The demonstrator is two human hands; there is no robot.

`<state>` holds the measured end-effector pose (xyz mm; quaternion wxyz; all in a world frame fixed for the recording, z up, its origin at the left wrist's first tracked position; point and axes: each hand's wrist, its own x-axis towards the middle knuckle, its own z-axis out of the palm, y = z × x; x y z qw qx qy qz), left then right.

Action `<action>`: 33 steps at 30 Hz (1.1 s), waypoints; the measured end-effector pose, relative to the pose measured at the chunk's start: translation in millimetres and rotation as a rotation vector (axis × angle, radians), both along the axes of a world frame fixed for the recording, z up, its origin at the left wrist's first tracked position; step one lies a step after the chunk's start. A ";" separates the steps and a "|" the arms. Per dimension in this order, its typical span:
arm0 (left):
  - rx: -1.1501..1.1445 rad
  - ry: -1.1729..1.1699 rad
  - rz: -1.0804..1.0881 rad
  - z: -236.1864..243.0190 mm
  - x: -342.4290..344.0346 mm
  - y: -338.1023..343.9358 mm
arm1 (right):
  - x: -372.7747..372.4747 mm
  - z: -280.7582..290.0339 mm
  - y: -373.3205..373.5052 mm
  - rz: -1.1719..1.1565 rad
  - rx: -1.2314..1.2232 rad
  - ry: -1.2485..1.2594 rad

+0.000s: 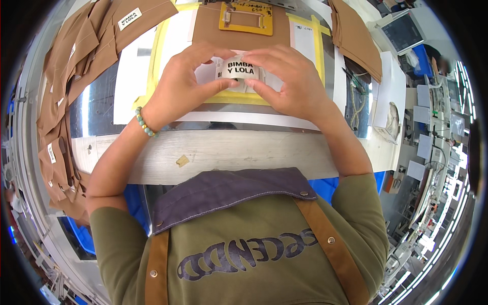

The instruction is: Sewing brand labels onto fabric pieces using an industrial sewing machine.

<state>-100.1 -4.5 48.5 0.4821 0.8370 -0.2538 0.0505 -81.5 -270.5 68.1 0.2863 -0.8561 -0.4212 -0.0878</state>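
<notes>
A small white label [240, 75] with black print is held between my two hands above the work surface, bent into a slight curve. My left hand [190, 73], with a beaded bracelet at its wrist, pinches the label's left side between thumb and fingers. On the opposite side my right hand [292, 79] grips it the same way. More white label material shows beneath and beside it, partly hidden by my fingers. Just beyond my hands lies a brown fabric piece [206, 30], with a yellow frame-shaped template [265, 25] on top.
Brown fabric pieces with white labels [91, 56] are heaped along the left. Another brown stack [356, 38] lies at the far right, near a monitor [401, 31]. Yellow tape [152, 66] borders the white sheets. A white box [389, 96] stands at the right edge, beside loose cords [358, 96].
</notes>
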 end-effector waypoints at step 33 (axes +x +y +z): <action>0.367 -0.350 -0.020 -27.0 64.5 3.4 | 111.3 -45.4 17.2 -0.042 -0.229 -0.688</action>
